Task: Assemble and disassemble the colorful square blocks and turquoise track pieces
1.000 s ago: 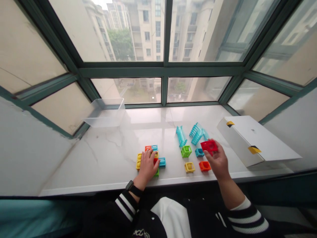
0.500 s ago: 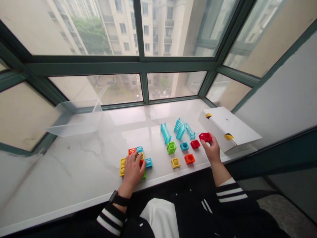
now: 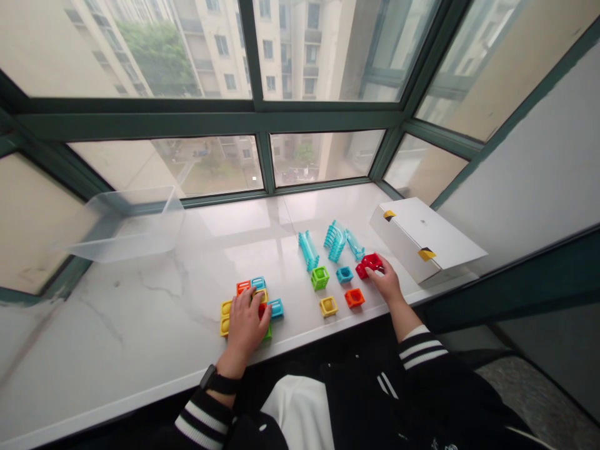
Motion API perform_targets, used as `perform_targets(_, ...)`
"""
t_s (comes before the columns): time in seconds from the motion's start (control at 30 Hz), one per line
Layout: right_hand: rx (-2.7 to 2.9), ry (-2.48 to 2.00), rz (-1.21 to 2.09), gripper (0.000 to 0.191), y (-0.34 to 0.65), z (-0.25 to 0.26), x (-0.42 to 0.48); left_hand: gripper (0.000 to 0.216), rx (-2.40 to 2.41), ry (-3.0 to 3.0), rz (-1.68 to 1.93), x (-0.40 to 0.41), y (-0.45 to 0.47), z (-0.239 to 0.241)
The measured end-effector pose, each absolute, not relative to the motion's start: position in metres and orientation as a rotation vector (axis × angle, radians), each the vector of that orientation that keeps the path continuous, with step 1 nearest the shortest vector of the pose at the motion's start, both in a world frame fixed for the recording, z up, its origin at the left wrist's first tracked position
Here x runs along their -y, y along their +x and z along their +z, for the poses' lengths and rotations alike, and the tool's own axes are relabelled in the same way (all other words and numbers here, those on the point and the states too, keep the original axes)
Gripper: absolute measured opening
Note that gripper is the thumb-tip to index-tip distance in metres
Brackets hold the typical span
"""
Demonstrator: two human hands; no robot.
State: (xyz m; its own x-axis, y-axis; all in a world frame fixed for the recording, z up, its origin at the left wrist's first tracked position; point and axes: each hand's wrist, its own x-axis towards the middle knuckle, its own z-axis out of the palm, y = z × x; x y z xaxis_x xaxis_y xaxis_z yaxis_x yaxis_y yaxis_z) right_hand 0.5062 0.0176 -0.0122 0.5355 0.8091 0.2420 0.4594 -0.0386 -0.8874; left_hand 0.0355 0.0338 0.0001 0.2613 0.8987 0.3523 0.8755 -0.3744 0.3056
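Black jacket, white bands ringing its ribbed cuffs, two short white bars slanting on the front; white shirt underneath; dark watch on the left wrist.

- Blocks are coloured red, orange, yellow, green and blue.
- Tracks are tinted turquoise.
- Sleeves are striped black and white.
- White box is marked yellow-and-black.

White marble-patterned window ledge. At left: clear plastic rectangular tub. Near front edge: cluster of multicoloured plastic cubes. More to right: three translucent turquoise ribbed pieces; before them, in plastic: green cube, blue cube, yellow cube, orange cube, red cube. Far right: white box.
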Motion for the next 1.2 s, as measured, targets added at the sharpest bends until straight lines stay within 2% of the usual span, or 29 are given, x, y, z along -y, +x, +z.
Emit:
perform_targets(0.53, 1.085, -1.725, 0.479, 0.078, 0.513, -0.045, -0.02, 0.039, -1.751, 2.505, 0.678, -0.033, 0.036, 0.003)
perform_targets(0.9, 1.259, -1.771, 0.46, 0.066, 0.524, -0.037, -0.021, 0.039, -1.757, 2.544, 0.66, -0.033, 0.036, 0.003)
perform_targets(1.2, 1.275, -1.801, 0.386, 0.066, 0.521, -0.035, -0.019, 0.04, -1.752, 2.524, 0.679, -0.033, 0.036, 0.002)
